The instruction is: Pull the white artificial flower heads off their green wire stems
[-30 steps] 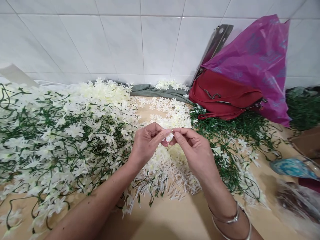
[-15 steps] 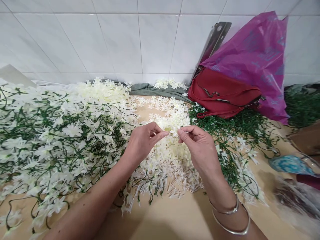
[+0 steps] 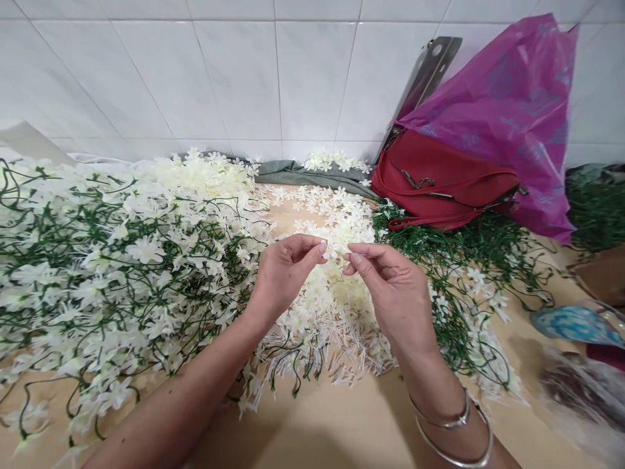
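Observation:
Between my fingertips, above the middle of the table, is a small white artificial flower (image 3: 336, 249). My left hand (image 3: 291, 267) pinches its left side with thumb and forefinger. From the other side my right hand (image 3: 393, 286) closes thumb and forefinger at the flower's right edge; a thin part inside that pinch is too small to make out. Below both hands spreads a heap of loose cream-white petal pieces (image 3: 317, 303). Closer to me lie many thin white stamen sticks (image 3: 349, 352), with a few green stems among them.
A large pile of white flowers on green stems (image 3: 146, 254) covers the left side. Green stems (image 3: 454, 260) lie at right, under a red handbag (image 3: 439, 176) and a purple plastic bag (image 3: 522, 124). A tiled wall (image 3: 234, 78) closes off the back.
My fingertips have shifted slightly up, and the flower now sits against both pinches, where before it was closer to my right fingers. The view has shifted slightly.

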The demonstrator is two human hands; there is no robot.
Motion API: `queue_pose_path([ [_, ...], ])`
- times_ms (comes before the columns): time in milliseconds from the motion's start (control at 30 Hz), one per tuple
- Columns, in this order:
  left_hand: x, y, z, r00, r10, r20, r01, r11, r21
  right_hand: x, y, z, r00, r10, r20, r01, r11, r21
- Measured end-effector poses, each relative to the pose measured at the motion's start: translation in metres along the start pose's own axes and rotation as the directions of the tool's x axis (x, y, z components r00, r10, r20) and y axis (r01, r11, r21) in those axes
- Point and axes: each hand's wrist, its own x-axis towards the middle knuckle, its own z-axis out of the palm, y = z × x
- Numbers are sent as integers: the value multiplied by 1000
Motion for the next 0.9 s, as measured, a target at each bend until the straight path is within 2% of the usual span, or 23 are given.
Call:
queue_pose_path([
  [133, -4, 5, 2, 1000, 7, -13, -7, 1000, -9, -6, -6, 7, 1000, -9, -22, 9, 1000, -4],
  [300, -8, 9, 5, 999, 16, 34, -15, 999, -45, -8, -3, 9, 997, -52, -56, 41, 981, -190],
  [400, -7, 8, 5, 998, 27, 56, -22, 996, -86, -7, -1, 8, 993, -97, -60, 80, 968, -238],
  [600, -4, 4, 9, 986, -131, 108, 156, 951, -269, -9, -2, 13, 963, -243, -118, 202, 938, -282],
  [700, -5, 4, 11, 986, -126, 108, 152, 945, -288, -10, -2, 16, 945, -295, -143, 237, 916, -322],
  [800, -7, 4, 13, 992, -83, 92, 105, 960, -259, -10, 1, 18, 953, -260, -154, 210, 937, -279],
  [900, -8, 4, 13, 996, -49, 71, 64, 971, -231, -9, 5, 18, 977, -140, -164, 122, 986, -112],
])
